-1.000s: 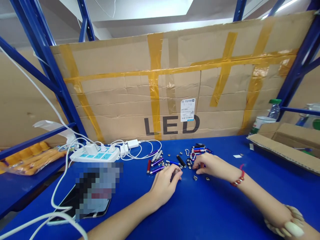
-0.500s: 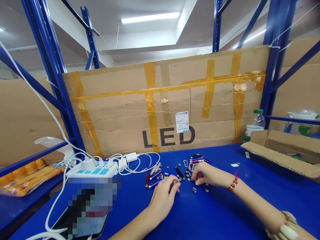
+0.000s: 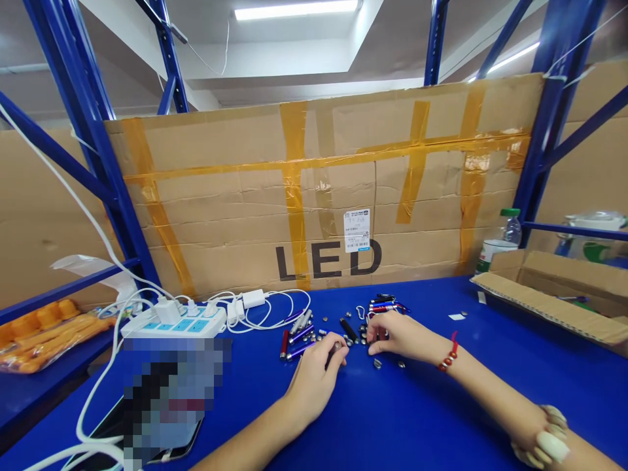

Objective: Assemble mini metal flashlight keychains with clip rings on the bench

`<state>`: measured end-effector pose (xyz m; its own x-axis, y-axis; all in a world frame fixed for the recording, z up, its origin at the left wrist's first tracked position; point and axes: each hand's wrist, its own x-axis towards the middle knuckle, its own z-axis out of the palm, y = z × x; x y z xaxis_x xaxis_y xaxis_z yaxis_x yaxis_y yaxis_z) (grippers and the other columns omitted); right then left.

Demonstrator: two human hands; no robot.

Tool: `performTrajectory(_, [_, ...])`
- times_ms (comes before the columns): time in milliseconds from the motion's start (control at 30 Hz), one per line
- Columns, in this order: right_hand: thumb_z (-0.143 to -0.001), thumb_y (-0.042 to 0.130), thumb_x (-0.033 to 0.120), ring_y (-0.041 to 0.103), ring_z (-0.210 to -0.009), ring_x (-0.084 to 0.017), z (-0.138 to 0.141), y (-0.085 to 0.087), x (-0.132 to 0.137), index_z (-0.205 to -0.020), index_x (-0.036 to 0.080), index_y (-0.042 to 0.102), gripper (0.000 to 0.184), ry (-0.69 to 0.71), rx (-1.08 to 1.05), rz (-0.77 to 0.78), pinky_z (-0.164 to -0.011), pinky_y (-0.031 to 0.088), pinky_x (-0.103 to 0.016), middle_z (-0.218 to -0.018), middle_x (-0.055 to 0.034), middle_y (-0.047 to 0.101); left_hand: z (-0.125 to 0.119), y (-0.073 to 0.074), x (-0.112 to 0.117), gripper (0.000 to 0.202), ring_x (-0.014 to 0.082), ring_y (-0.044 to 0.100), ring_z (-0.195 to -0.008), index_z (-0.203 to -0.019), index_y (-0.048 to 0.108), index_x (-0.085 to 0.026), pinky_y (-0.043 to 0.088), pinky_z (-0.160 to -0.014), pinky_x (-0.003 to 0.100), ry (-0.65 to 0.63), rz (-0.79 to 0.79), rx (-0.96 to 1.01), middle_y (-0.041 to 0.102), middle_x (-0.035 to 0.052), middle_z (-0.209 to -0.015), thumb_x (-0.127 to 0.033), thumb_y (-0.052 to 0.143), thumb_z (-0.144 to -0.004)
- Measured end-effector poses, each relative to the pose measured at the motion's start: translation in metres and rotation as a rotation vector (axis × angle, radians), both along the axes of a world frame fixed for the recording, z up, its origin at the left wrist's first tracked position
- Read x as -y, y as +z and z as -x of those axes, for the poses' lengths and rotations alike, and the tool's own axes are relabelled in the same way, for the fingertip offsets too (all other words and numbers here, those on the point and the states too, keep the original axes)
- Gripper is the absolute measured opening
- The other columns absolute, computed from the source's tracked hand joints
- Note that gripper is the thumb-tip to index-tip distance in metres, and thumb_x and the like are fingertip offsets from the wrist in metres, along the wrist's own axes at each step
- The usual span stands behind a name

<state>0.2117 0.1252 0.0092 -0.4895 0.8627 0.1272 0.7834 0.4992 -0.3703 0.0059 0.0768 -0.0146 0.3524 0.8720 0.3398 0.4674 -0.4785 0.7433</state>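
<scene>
My left hand (image 3: 318,366) rests at the near side of a scatter of small metal parts, its thumb and fingers closed around a small round metal piece (image 3: 338,345). My right hand (image 3: 395,335) is at the right side of the scatter, fingers curled down and thumb close to the forefinger; what lies at their tips is too small to tell. Several thin metal tubes, among them a red tube (image 3: 284,344), a purple tube (image 3: 300,351) and a black tube (image 3: 348,329), lie around the hands. A small silvery piece (image 3: 377,364) sits just below my right fingertips.
More coloured tubes (image 3: 385,303) and a carabiner clip (image 3: 360,313) lie behind my right hand. At left are a white power strip (image 3: 174,323) with cables and a blurred tablet-like device (image 3: 167,405). An open cardboard box (image 3: 549,307) and a bottle (image 3: 500,242) stand at right.
The whole view has shifted slightly up and left with the camera. My right fingertips have moved a little left over the parts. My left hand stays closed at about the same spot.
</scene>
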Motion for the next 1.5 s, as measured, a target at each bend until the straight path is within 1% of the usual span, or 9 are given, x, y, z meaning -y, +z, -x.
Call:
performTrajectory(200, [-0.075, 0.065, 0.033, 0.057, -0.065, -0.013, 0.011, 0.008, 0.009, -0.079, 0.015, 0.063, 0.019, 0.125, -0.138, -0.098, -0.061, 0.041, -0.023, -0.070, -0.0021, 0.063, 0.000, -0.002, -0.002, 0.021, 0.0125, 0.050, -0.075, -0.084, 0.052, -0.019, 0.037, -0.072, 0.023, 0.047, -0.055, -0.030, 0.055, 0.0001, -0.081, -0.031, 0.036, -0.089])
performTrajectory(367, [-0.079, 0.059, 0.037, 0.056, -0.067, -0.012, 0.023, 0.011, 0.021, -0.084, 0.016, 0.065, 0.022, 0.245, -0.312, -0.232, -0.062, 0.043, -0.023, -0.074, -0.0029, 0.062, 0.000, -0.005, -0.004, 0.019, 0.0120, 0.048, -0.072, -0.079, 0.048, -0.018, 0.036, -0.069, 0.023, 0.028, -0.032, -0.047, 0.053, -0.0008, -0.077, -0.030, 0.037, -0.089])
performTrajectory(567, [-0.087, 0.050, 0.029, 0.058, -0.080, -0.013, 0.029, 0.008, 0.024, -0.096, 0.018, 0.066, 0.021, 0.329, -0.465, -0.346, -0.073, 0.046, -0.024, -0.085, -0.0050, 0.064, 0.001, -0.009, -0.005, 0.016, 0.0137, 0.047, -0.079, -0.091, 0.043, -0.019, 0.037, -0.075, 0.027, 0.056, -0.022, 0.005, 0.049, 0.0022, -0.086, -0.029, 0.030, -0.091])
performTrajectory(667, [-0.087, 0.050, 0.026, 0.058, -0.077, -0.012, 0.031, 0.008, 0.025, -0.098, 0.020, 0.066, 0.021, 0.354, -0.492, -0.329, -0.070, 0.047, -0.023, -0.084, -0.0045, 0.063, 0.002, -0.009, -0.004, 0.019, 0.0143, 0.048, -0.082, -0.097, 0.039, -0.018, 0.038, -0.078, 0.029, 0.065, 0.010, 0.040, 0.049, 0.0041, -0.090, -0.031, 0.026, -0.092])
performTrajectory(800, [-0.087, 0.049, 0.028, 0.057, -0.075, -0.012, 0.033, 0.006, 0.025, -0.101, 0.021, 0.066, 0.023, 0.356, -0.501, -0.322, -0.069, 0.047, -0.024, -0.081, -0.0046, 0.062, 0.001, -0.010, -0.005, 0.022, 0.0149, 0.047, -0.089, -0.097, 0.042, -0.018, 0.038, -0.083, 0.030, 0.009, -0.053, 0.025, 0.048, 0.0056, -0.094, -0.031, 0.024, -0.092])
performTrajectory(1033, [-0.087, 0.049, 0.032, 0.056, -0.075, -0.012, 0.031, 0.003, 0.021, -0.103, 0.022, 0.066, 0.025, 0.374, -0.510, -0.277, -0.067, 0.046, -0.025, -0.082, -0.0050, 0.060, 0.001, -0.014, -0.011, 0.022, 0.0150, 0.049, -0.086, -0.092, 0.050, -0.017, 0.040, -0.080, 0.028, -0.016, -0.126, -0.051, 0.050, 0.0051, -0.090, -0.029, 0.030, -0.091])
performTrajectory(1133, [-0.086, 0.051, 0.033, 0.055, -0.076, -0.012, 0.030, 0.004, 0.021, -0.101, 0.023, 0.067, 0.024, 0.376, -0.522, -0.245, -0.068, 0.046, -0.025, -0.082, -0.0049, 0.060, 0.002, -0.013, -0.010, 0.023, 0.0161, 0.051, -0.086, -0.095, 0.052, -0.017, 0.040, -0.079, 0.029, -0.006, -0.107, -0.050, 0.054, 0.0059, -0.091, -0.028, 0.031, -0.091])
performTrajectory(1300, [-0.084, 0.055, 0.032, 0.056, -0.077, -0.012, 0.029, 0.007, 0.022, -0.098, 0.024, 0.068, 0.022, 0.360, -0.551, -0.184, -0.068, 0.045, -0.025, -0.083, -0.0043, 0.061, 0.004, -0.008, -0.005, 0.026, 0.0152, 0.054, -0.087, -0.111, 0.047, -0.021, 0.042, -0.081, 0.028, -0.017, -0.064, 0.001, 0.059, 0.0045, -0.095, -0.027, 0.032, -0.091])
performTrajectory(1500, [-0.081, 0.058, 0.032, 0.057, -0.072, -0.011, 0.033, 0.003, 0.020, -0.093, 0.021, 0.070, 0.020, 0.359, -0.608, -0.171, -0.063, 0.045, -0.023, -0.079, -0.0044, 0.062, 0.005, -0.007, -0.006, 0.028, 0.0155, 0.056, -0.095, -0.109, 0.053, -0.019, 0.042, -0.084, 0.027, -0.018, -0.115, 0.012, 0.061, 0.0056, -0.102, -0.028, 0.033, -0.091])
